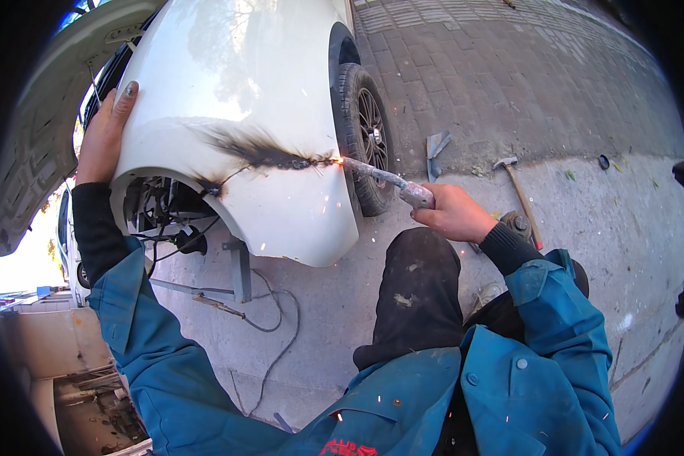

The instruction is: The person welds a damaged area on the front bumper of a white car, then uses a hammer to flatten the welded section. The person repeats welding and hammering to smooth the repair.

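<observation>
My right hand (pixel 457 213) is closed round the handle of a welding torch (pixel 391 180) with a bent metal neck. Its tip glows orange at the edge of the white car fender (pixel 281 209), beside the wheel arch, and sparks fly off. From the tip, a black scorched line (pixel 273 156) runs left across the fender to the rounded front opening (pixel 171 205). My left hand (pixel 108 137) grips the fender's upper left edge, thumb on the outer face; the other fingers are partly hidden behind it.
The front wheel (pixel 366 133) stands right of the fender. A metal stand (pixel 239 270) and a grey cable (pixel 289 342) are below. A hammer (pixel 520 201) and a bent metal scrap (pixel 435 152) lie on the ground. The raised hood (pixel 42 137) is at far left.
</observation>
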{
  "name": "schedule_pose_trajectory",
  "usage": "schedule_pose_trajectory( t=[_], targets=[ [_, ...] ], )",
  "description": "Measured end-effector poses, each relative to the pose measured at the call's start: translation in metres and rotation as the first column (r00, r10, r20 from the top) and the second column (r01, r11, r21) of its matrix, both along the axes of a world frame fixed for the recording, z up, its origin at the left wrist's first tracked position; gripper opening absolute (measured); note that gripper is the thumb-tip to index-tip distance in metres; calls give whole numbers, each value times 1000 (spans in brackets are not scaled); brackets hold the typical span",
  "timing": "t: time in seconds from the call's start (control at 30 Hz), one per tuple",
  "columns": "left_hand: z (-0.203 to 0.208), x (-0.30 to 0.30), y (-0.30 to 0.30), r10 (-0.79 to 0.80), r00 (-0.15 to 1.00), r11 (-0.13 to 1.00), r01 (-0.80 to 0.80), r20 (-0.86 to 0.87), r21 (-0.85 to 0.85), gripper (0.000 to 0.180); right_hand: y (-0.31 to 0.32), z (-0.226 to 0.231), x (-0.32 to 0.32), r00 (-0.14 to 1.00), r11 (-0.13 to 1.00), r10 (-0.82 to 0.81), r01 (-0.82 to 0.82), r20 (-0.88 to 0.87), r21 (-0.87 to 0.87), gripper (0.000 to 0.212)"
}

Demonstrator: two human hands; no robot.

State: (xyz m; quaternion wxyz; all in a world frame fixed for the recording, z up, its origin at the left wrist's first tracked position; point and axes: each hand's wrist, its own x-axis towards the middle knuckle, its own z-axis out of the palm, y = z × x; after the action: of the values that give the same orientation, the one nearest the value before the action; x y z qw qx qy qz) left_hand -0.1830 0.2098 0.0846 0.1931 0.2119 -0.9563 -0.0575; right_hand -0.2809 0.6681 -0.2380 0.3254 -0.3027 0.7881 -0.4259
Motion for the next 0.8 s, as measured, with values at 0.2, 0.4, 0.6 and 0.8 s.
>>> schedule_pose_trajectory(
  t=[0.2,0.4,0.6,0.8],
  targets=[
    [2,0,-1,4,1000,1000,-3,23,-7,90,1,-1,0,1000,1000,-11,11,3,-29,33],
    [3,0,-3,-35,998,999,36,42,-22,91,3,-2,0,1000,998,-24,25,10,-58,32],
    [4,0,-11,-7,999,997,11,51,-78,96,3,-1,-1,1000,999,-29,29,-3,-41,31],
    [6,-2,-23,11,996,999,-7,94,-37,114,2,-2,-2,1000,999,-28,28,-4,-29,30]
  ],
)
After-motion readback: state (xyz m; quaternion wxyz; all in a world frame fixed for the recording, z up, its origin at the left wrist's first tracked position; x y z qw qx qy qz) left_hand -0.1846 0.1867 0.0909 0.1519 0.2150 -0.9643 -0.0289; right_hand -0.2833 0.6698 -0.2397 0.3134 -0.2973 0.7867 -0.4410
